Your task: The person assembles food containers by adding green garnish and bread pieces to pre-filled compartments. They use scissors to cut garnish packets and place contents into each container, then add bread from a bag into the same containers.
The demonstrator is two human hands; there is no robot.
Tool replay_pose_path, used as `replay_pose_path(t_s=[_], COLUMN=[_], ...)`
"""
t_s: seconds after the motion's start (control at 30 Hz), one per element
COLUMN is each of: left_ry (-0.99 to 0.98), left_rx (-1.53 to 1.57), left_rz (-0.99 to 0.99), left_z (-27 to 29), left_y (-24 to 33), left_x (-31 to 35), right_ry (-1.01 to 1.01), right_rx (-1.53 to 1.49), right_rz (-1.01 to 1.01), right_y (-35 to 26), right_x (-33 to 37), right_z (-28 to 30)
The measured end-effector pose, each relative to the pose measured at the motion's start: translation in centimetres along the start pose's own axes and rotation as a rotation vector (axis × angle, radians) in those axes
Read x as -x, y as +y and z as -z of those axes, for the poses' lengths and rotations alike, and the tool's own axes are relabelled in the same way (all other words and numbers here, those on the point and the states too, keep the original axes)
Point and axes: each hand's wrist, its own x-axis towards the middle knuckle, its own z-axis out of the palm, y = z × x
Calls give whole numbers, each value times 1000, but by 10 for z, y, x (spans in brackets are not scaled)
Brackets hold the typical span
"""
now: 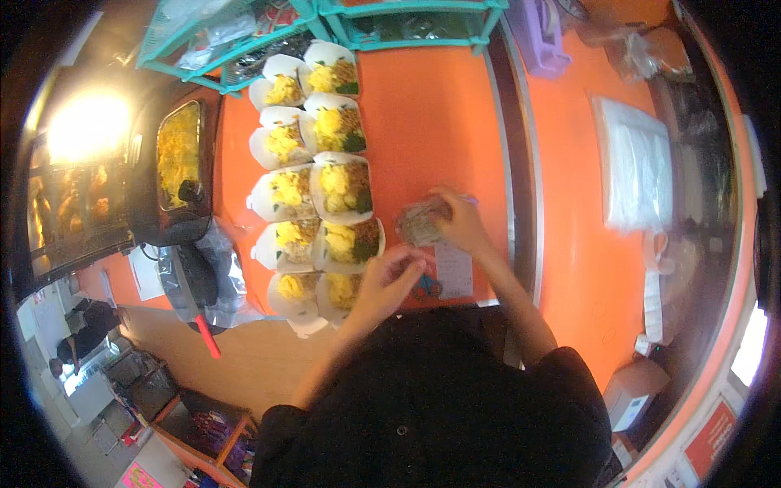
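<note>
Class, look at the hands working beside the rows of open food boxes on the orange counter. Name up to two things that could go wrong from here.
1. Both the left hand and right hand handle a small clear packet right beside the open food boxes; a slip might spill it across them.
2. The boxes sit uncovered, so a passing sleeve could possibly touch the yellow rice.

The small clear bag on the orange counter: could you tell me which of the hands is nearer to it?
Right. The right hand rests on the small clear bag; the left hand is just below it, by the food boxes.
</note>
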Motion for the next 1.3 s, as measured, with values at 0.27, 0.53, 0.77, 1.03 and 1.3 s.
replay_pose_path(t_s=[0.27,0.53,0.77,1.03,1.3], left_ry=[440,464,290,-144,969], left_rx=[607,767,729,400,109], left_rz=[437,293,241,-223,-499], left_z=[-57,-65,-73,-17,129], left_y=[-128,-159,-156,-101,-160], left_x=[-4,-20,10,134,389], right_ry=[32,-151,-272,-144,-588], right_rx=[582,873,191,-644,-380], right_rz=[151,270,168,2,145], right_y=[15,-1,-4,-126,-240], right_x=[17,-1,-12,72,204], right_z=[-47,-35,29,7,-347])
